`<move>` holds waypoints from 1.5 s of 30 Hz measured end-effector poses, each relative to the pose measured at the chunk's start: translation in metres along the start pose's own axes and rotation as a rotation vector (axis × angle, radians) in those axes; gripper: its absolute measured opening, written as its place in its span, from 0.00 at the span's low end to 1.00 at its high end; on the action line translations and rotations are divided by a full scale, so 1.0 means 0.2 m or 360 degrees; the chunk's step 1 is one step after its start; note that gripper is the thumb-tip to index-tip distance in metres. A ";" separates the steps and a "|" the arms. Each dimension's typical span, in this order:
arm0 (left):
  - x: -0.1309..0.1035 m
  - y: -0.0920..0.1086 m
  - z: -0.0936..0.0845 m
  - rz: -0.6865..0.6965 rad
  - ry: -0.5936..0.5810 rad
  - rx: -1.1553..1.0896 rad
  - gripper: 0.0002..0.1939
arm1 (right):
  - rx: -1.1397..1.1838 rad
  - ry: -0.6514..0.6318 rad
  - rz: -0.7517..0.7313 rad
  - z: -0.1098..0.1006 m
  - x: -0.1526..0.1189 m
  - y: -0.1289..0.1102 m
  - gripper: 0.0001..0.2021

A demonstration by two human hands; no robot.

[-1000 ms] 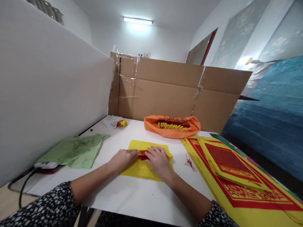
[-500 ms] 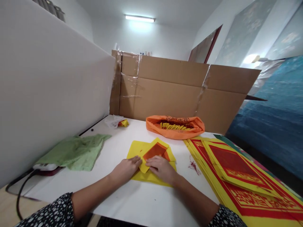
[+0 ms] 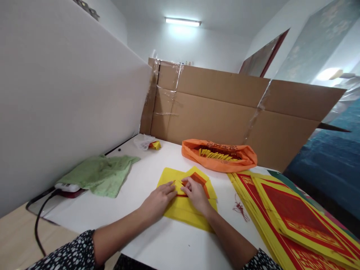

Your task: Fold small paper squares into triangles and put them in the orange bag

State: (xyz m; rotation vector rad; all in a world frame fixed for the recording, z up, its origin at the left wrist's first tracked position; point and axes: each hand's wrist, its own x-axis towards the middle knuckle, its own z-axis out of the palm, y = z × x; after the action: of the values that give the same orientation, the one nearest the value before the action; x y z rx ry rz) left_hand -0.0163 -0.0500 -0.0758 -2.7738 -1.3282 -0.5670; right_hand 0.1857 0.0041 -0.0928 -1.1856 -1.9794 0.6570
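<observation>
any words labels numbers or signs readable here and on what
Nothing can be read outright.
Orange bag: dark characters on its rim, too blurred to read.
Red-and-yellow printed sheets: yellow lettering-like pattern, too blurred to read.
Cardboard panel: no text legible.
Yellow sheet being folded: no lettering visible.

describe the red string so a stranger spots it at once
On the white table, look right to the yellow-red stack. Between it and the right hand lies the string. Unlike its flat yellow-red neighbour, it is a thin, loose tangle.
</observation>
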 end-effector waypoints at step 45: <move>0.12 0.05 0.02 0.0211 -0.0219 0.0227 0.39 | -0.0160 -0.0001 0.0087 -0.10 -0.05 0.02 0.13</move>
State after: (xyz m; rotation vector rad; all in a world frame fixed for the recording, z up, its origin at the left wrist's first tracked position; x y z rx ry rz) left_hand 0.0069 -0.0376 -0.0702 -2.7986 -1.1446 -0.2684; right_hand 0.2069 -0.0015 -0.0858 -1.3040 -2.0067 0.5909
